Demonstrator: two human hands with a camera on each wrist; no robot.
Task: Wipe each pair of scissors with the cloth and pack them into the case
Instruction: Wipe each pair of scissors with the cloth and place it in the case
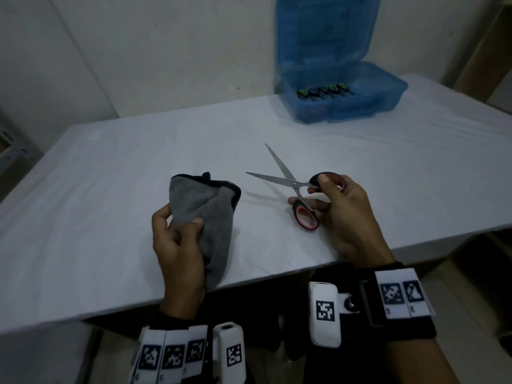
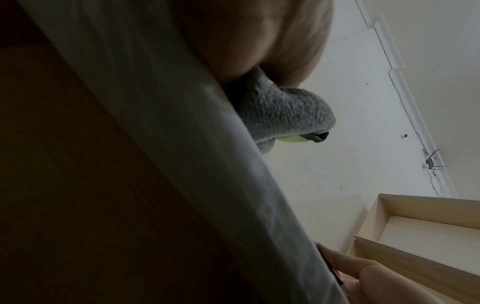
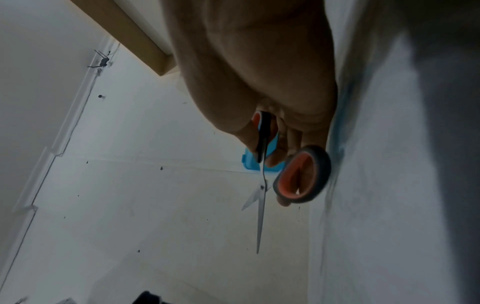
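At the near edge of the table point(image 1: 110, 189), covered in a pale sheet, the person's left hand point(image 1: 177, 245) holds a grey cloth point(image 1: 205, 212), thumb and fingers curled around its bunched lower part while the upper part stands up loosely with a dark edge. Just to the right, apart from the cloth, the right hand point(image 1: 340, 214) grips a pair of scissors point(image 1: 293, 187) by the black-and-pink handles, the thumb over the upper loop and the fingers under the lower one. The blades are spread wide into a V and point left and away, raised off the table as far as I can judge from the shadow beneath. This looks like the wiping step, with cloth and blades not yet touching. The next move, I think, calls for bringing the cloth to the open blades and drawing it along the flats, keeping the fingers behind the cloth and off the cutting edges. At the far right stands the blue case point(image 1: 346, 95), lid upright, with several dark, green-marked handles already inside; the blades would want closing before this pair joins them.
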